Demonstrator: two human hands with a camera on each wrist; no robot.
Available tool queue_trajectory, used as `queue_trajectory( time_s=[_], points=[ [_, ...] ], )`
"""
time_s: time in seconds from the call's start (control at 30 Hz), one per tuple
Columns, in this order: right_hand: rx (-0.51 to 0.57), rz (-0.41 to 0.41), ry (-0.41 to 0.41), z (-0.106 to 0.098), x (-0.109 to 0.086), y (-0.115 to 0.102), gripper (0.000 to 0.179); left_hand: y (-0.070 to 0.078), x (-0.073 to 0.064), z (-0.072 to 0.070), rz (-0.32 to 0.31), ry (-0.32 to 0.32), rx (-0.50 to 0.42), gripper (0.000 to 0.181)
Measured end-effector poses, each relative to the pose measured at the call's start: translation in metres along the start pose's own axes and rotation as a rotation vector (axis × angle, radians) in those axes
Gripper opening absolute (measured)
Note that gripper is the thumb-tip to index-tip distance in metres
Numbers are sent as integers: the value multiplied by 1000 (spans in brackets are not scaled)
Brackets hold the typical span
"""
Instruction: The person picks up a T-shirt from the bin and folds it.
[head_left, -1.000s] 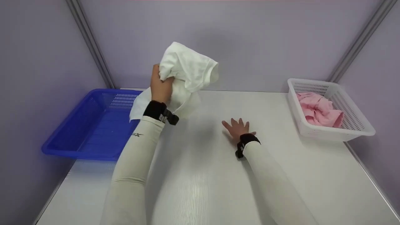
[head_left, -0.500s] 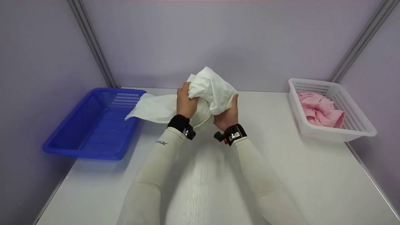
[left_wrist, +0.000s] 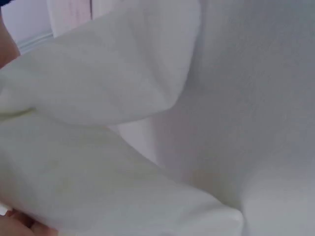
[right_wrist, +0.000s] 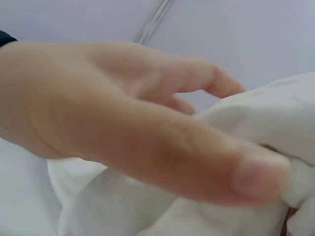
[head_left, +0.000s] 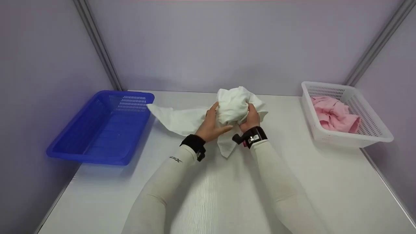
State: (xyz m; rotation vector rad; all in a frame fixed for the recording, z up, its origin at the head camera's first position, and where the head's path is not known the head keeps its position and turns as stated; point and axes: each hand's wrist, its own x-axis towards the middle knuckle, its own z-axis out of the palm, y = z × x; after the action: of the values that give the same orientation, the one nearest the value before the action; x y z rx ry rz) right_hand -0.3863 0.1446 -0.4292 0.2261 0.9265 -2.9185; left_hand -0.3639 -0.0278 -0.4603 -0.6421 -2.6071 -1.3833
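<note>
A crumpled white cloth [head_left: 232, 105] is bunched up at the middle of the white table, one long end trailing left and a pointed corner hanging toward the front. My right hand [head_left: 250, 119] grips the bunch from its right side, most fingers hidden in the folds. On the other side, my left hand [head_left: 211, 126] touches the cloth with fingers extended and thumb spread away. Seen from the right wrist, the left hand [right_wrist: 123, 108] looms large, its fingers reaching over the white folds [right_wrist: 266, 118]. Broad white folds [left_wrist: 98, 167] fill much of the left wrist view.
A blue plastic basket [head_left: 87, 159] stands at the left of the table [head_left: 208, 201]. At the right is a white perforated basket [head_left: 344, 141] holding a crumpled pink cloth [head_left: 334, 115]. Grey panels [head_left: 227, 42] enclose the back and sides.
The left hand has come down and right with the white cloth, then loosened its hold. The right hand has left the tabletop and taken hold of the cloth.
</note>
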Motion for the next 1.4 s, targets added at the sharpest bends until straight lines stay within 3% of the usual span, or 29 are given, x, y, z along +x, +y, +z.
queue_trajectory(
  time_s=[0.1, 0.23, 0.3, 0.33, 0.4, 0.53, 0.57, 0.63, 0.8, 0.87, 0.93, 1.07, 1.17, 1.3, 1.4],
  points=[
    [0, -2, 52, -9, 1, -8, 24, -13, -5, 1, -105, -45, -42, 82],
    [17, 43, 17, -16, -2, -13, 24, -29, -5, -2, -232, 75, -8, 59],
    [6, 53, -6, -18, -4, -15, 24, -34, -4, -4, -320, 131, 8, 70],
    [-8, 60, -20, -19, -6, -16, 25, -36, -3, -5, -351, 128, 40, 79],
    [-60, 73, -49, -22, -8, -17, 28, -40, -3, -9, -416, 48, 137, 84],
    [-200, 87, -109, -29, -9, -21, 31, -50, -5, -15, -467, -97, 262, 47],
    [-220, 74, -119, -32, -8, -23, 31, -53, -6, -17, -479, -94, 269, 38],
    [-236, 40, -140, -37, -5, -29, 29, -58, -6, -23, -510, -14, 213, 28],
    [-205, -108, -118, -56, 4, -60, 31, -61, 1, -53, -498, 303, 59, 21],
    [-241, -186, -37, -64, 7, -74, 34, -58, 4, -67, -466, 415, 28, 20],
    [-273, -241, 58, -72, 9, -86, 35, -53, 7, -78, -421, 488, 23, 20],
    [-283, -294, 207, -78, 12, -99, 21, -41, 13, -92, -303, 534, -25, 24],
    [-357, -331, 330, -79, 12, -103, 18, -36, 17, -98, -292, 565, -15, 26],
    [-700, -345, 521, -87, 11, -104, 16, -41, 14, -95, -354, 573, 92, 25],
    [-982, -312, 585, -95, 7, -101, 33, -45, 4, -84, -295, 450, 87, 21]
  ],
)
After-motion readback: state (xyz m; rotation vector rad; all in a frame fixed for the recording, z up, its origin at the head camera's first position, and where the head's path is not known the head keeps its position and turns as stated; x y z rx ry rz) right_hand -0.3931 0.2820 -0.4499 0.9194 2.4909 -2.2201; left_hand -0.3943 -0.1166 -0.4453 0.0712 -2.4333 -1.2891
